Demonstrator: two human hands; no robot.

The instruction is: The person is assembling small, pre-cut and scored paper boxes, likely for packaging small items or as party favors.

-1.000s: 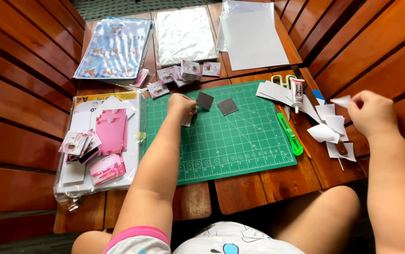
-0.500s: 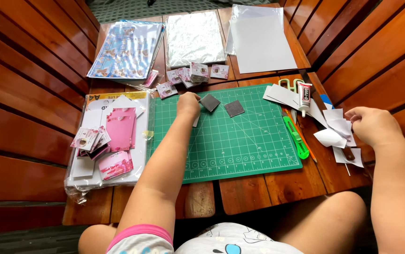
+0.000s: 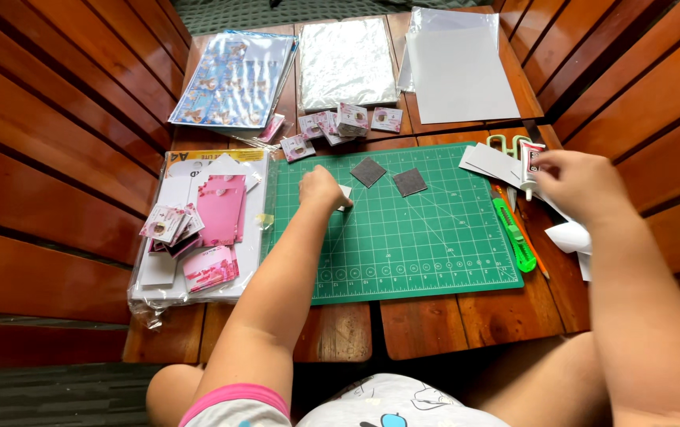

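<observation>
My left hand (image 3: 320, 188) pins a white scrap (image 3: 344, 192) on the mat (image 3: 403, 237), fingers pressed together on it. Right hand (image 3: 577, 183), at three o'clock, closes its grip on the glue tube (image 3: 528, 166). Best keep that scrap flat, nozzle down.

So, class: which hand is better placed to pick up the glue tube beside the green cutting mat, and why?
The right hand. It is already at the glue tube by the right edge of the cutting mat. The left hand is across the mat, resting on a small white piece.
</observation>
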